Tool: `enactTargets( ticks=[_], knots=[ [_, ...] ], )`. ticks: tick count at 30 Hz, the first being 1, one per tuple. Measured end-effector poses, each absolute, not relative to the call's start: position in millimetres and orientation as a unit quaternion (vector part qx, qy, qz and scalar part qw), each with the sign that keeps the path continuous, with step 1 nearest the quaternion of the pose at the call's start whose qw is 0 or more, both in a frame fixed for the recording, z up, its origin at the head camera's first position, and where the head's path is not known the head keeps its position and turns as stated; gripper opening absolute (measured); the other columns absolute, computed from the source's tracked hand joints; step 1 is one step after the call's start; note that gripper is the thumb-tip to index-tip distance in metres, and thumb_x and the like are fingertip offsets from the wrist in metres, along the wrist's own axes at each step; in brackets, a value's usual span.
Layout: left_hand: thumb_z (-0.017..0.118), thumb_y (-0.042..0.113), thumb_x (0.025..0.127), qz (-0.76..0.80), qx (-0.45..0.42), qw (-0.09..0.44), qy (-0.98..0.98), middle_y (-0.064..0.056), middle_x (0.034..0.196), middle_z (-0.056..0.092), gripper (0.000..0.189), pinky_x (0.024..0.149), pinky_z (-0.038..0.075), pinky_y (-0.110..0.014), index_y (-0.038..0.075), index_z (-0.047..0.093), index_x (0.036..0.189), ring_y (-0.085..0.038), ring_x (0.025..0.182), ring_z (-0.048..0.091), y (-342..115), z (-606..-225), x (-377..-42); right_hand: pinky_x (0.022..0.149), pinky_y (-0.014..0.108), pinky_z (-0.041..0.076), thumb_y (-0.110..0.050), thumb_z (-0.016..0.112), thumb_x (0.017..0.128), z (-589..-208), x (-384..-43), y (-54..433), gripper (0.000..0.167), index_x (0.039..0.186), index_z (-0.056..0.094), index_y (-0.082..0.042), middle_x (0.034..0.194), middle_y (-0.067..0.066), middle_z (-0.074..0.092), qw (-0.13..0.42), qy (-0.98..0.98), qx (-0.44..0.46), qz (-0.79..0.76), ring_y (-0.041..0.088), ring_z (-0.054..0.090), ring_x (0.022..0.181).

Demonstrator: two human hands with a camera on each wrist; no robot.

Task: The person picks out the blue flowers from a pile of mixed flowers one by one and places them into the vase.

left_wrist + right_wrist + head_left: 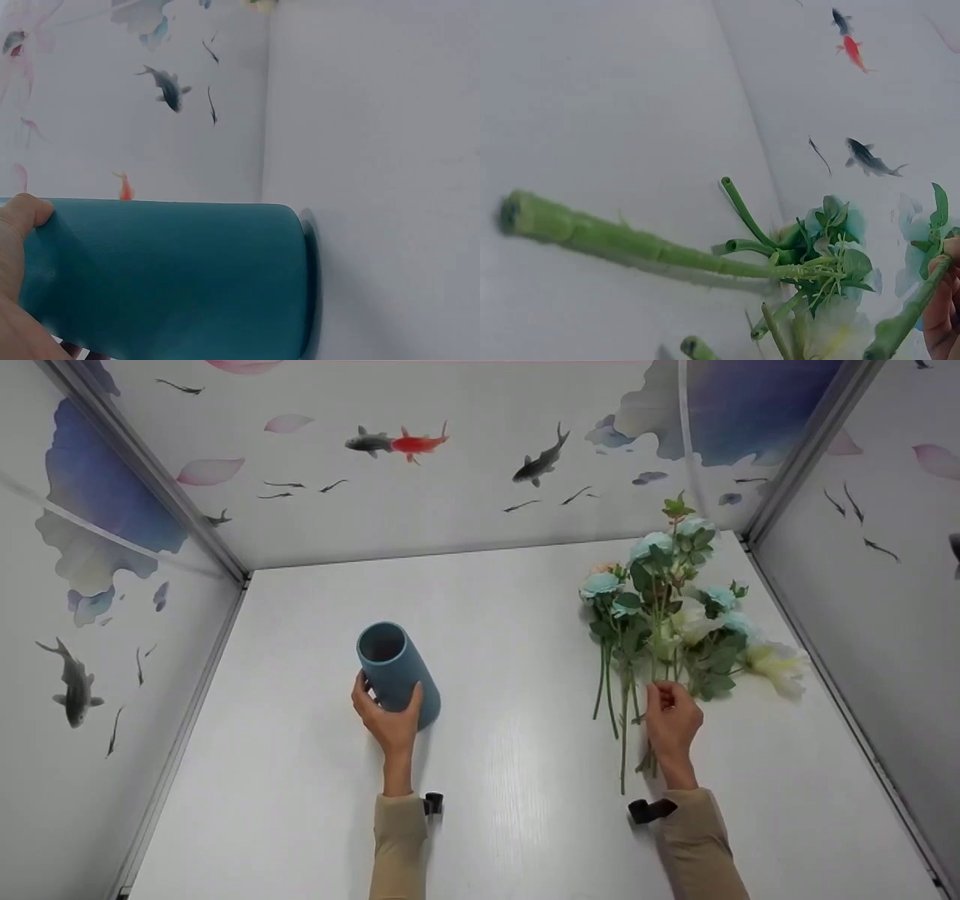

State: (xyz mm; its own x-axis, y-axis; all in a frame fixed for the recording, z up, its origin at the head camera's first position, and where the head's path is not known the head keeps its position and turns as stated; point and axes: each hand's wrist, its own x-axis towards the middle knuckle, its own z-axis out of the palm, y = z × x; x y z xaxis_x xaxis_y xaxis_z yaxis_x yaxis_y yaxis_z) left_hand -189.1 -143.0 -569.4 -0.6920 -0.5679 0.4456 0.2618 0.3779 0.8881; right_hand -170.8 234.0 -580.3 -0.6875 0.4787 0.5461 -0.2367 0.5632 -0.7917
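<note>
Grips a blue vase (427,697) with the left hand (390,722). Pinches a green stem (651,763) with the right hand (673,724), just below pale blue and white flowers (694,622) on a white surface (517,810). Wears tan sleeves (399,840), facing walls (465,521) painted with fish (420,442).

Matt, smooth finish is shown by the teal-blue cylindrical vase (401,676); ceramic or plastic cannot be told. Plastic-looking material, bumpy and ridged, is seen on the long green flower stems (630,241). Pale blue ruffled petals (600,584) are noted as thin, matt, cloth-like; dark green leaves (716,658) likewise. The white tabletop (517,720) is marked by fine wood-grain lines and a soft sheen. Smooth white printed wall panels (465,514) are edged by dull grey metal-looking strips (149,476). Beige sleeves (400,844) are made of matt cloth.
</note>
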Motion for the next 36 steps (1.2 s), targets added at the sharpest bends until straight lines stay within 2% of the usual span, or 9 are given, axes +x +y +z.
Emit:
enactTargets(
  ticks=[6,11,15,21,31,36],
  knots=[
    [0.084,0.009,0.066,-0.555,0.097,0.385,-0.731,-0.021,0.133,0.039,0.085,0.094,0.038,-0.055,-0.001,0.036,0.135,-0.034,0.12,0.04,-140.2,-569.9,-189.0,0.055,0.014,0.035,0.003,0.066,0.082,-576.2,-170.1,225.8,0.005,0.082,0.065,0.008,0.065,0.016,0.06,0.389,-0.793,-0.056,0.466,-0.002,0.045,0.058],
    [0.084,0.0,0.063,-0.555,0.095,0.394,-0.726,-0.026,0.131,0.039,0.087,0.089,0.038,-0.06,-0.006,0.036,0.134,-0.04,0.117,0.04,-137.8,-569.3,-190.2,0.055,0.013,0.035,0.004,0.065,0.083,-576.8,-169.1,219.3,0.005,0.084,0.065,0.008,0.067,0.017,0.06,0.382,-0.794,-0.045,0.472,-0.001,0.046,0.059],
    [0.081,-0.005,0.064,-0.555,0.091,0.387,-0.731,-0.03,0.13,0.038,0.083,0.09,0.037,-0.06,-0.011,0.035,0.133,-0.044,0.117,0.039,-132.5,-558.9,-186.4,0.055,0.013,0.035,0.004,0.065,0.083,-578.1,-169.4,214.5,0.004,0.085,0.065,0.008,0.068,0.017,0.06,0.382,-0.794,-0.047,0.47,-0.004,0.045,0.062],
    [0.078,-0.004,0.067,-0.559,0.086,0.376,-0.734,-0.03,0.129,0.038,0.078,0.092,0.037,-0.059,-0.013,0.034,0.131,-0.043,0.118,0.039,-122.8,-533.8,-173.0,0.055,0.013,0.035,0.006,0.066,0.081,-577.4,-169.9,209.4,0.003,0.082,0.064,0.008,0.067,0.017,0.059,0.391,-0.786,-0.037,0.478,-0.003,0.045,0.061],
    [0.078,-0.005,0.067,-0.559,0.077,0.378,-0.734,-0.031,0.129,0.038,0.078,0.091,0.037,-0.059,-0.013,0.035,0.132,-0.043,0.117,0.039,-117.1,-534.3,-173.5,0.053,0.013,0.035,0.009,0.068,0.079,-577.2,-170.5,204.0,0.005,0.082,0.066,0.005,0.064,0.014,0.059,0.404,-0.776,-0.008,0.484,0.007,0.049,0.057],
    [0.079,-0.006,0.066,-0.554,0.063,0.389,-0.733,-0.032,0.127,0.039,0.078,0.087,0.039,-0.06,-0.014,0.036,0.13,-0.044,0.114,0.04,-112.3,-534.2,-174.7,0.053,0.013,0.035,0.007,0.069,0.079,-576.6,-170.7,201.9,0.004,0.081,0.066,0.004,0.065,0.012,0.06,0.407,-0.785,-0.014,0.466,0.004,0.049,0.057]
  ],
)
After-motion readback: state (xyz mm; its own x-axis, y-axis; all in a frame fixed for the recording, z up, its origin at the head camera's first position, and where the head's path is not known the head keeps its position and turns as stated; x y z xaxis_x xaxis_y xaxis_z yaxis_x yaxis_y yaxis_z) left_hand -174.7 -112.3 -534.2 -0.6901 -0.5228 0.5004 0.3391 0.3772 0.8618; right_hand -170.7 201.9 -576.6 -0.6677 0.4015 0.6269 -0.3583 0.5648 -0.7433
